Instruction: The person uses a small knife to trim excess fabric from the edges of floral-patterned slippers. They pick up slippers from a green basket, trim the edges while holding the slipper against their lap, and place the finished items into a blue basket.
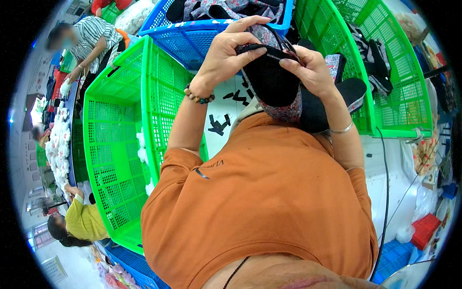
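A slipper [272, 79] with a black inside and grey-and-red floral fabric hangs tilted between my two hands, above my lap. My left hand [228, 53] pinches its upper left edge, thumb on the black face and fingers behind the patterned part. On the other side, my right hand [310, 70] grips the edge with the thumb pressed on the black part; its other fingers are partly hidden. Under my right wrist lie more black-soled floral slippers [332, 103]. Directly beyond my hands stands a blue basket [185, 45] heaped with patterned slipper pieces [226, 10].
A green crate [118, 144] stands at my left. Green crates [404, 113] at right hold dark slippers [378, 58]. Black scraps [220, 125] lie on the floor. A black cable [386, 183] hangs at right. Two people [98, 36], [86, 221] work at a table with white fluffy pieces [60, 144].
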{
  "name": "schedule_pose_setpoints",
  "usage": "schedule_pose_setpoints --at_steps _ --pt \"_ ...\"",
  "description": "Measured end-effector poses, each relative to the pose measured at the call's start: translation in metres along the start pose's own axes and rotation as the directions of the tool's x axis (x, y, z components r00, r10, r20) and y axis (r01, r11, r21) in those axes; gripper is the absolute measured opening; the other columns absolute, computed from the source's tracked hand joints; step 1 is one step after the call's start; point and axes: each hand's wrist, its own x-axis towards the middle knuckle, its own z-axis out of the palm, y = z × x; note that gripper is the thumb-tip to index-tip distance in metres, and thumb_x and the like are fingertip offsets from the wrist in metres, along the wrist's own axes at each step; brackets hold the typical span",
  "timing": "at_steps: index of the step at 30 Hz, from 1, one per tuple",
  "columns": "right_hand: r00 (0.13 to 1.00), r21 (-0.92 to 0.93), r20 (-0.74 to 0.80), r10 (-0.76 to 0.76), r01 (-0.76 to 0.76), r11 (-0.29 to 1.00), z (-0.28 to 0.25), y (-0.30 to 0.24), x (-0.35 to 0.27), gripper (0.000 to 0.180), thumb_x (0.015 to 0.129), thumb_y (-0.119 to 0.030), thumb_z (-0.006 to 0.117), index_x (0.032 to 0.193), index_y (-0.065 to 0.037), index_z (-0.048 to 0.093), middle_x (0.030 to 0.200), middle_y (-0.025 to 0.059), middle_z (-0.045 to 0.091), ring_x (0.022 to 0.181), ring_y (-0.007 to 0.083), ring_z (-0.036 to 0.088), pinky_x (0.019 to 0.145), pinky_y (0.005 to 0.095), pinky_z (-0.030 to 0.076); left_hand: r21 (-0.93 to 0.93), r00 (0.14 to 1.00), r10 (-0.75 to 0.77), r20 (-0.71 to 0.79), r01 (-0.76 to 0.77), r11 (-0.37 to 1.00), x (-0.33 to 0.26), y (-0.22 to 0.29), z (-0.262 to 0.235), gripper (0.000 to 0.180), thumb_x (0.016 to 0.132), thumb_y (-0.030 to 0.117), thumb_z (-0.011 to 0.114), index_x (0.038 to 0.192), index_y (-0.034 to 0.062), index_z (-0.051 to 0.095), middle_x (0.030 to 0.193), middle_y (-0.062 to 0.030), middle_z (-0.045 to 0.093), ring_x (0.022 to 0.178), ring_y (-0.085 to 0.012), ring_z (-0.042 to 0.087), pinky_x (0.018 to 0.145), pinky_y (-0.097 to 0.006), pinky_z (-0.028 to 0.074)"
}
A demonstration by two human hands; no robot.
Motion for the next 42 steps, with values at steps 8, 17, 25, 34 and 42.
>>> schedule_pose_setpoints --at_steps 8,17,25,34,42 --pt "0.942 0.237 0.091 0.322 -0.334 0.912 -0.001 -0.001 0.000 0.021 0.090 -0.028 0.062 0.083 -0.008 0.061 0.066 -0.0096 0.041 0.059 0.0001 0.035 0.050 0.0175 0.030 -0.626 0.953 -0.282 0.110 0.287 0.725 -0.007 -0.012 0.008 0.021 0.075 0.005 0.049 0.083 -0.0087 0.063 0.139 -0.0141 0.041 0.123 -0.0197 0.044 0.101 -0.029 0.034" --pt "0.912 0.293 0.176 0.371 -0.408 0.865 0.001 0.003 0.003 0.020 0.086 -0.014 0.061 0.103 -0.003 0.058 0.071 -0.0074 0.046 0.051 -0.0005 0.034 0.043 0.0150 0.026 -0.673 0.909 -0.389 0.148 0.381 0.634 -0.011 -0.032 0.009 0.022 0.076 0.003 0.047 0.085 -0.0105 0.062 0.135 -0.0116 0.045 0.105 -0.0158 0.053 0.092 -0.027 0.041" --pt "0.942 0.246 0.091 0.324 -0.336 0.909 -0.004 0.008 0.000 0.029 0.079 -0.001 0.052 0.107 0.005 0.059 0.086 0.0020 0.059 0.075 0.0076 0.053 0.070 0.0209 0.046 -0.669 0.866 -0.490 0.103 0.425 0.610 -0.007 -0.067 0.009 0.016 0.078 0.002 0.054 0.085 -0.0056 0.066 0.119 -0.0081 0.056 0.096 -0.0154 0.057 0.088 -0.026 0.042" --pt "0.909 0.071 -0.367 0.196 -0.183 0.981 -0.044 -0.009 -0.020 0.023 0.080 0.006 0.047 0.098 0.006 0.061 0.086 0.0049 0.061 0.079 0.0100 0.056 0.076 0.0228 0.046 -0.466 0.560 -0.557 -0.613 0.313 0.828 0.127 -0.164 -0.089 0.028 0.091 0.023 0.049 0.113 0.0062 0.053 0.115 -0.0118 0.055 0.103 -0.0291 0.055 0.087 -0.050 0.041" --pt "0.832 0.169 -0.478 0.281 -0.227 0.959 -0.064 0.001 -0.056 0.016 0.085 0.003 0.050 0.096 0.003 0.061 0.089 0.0072 0.065 0.078 0.0121 0.062 0.072 0.0234 0.049 -0.571 0.844 -0.490 -0.216 0.298 0.765 0.099 -0.053 0.017 0.028 0.090 0.015 0.053 0.112 -0.0029 0.056 0.112 -0.0142 0.059 0.102 -0.0209 0.058 0.082 -0.032 0.050"
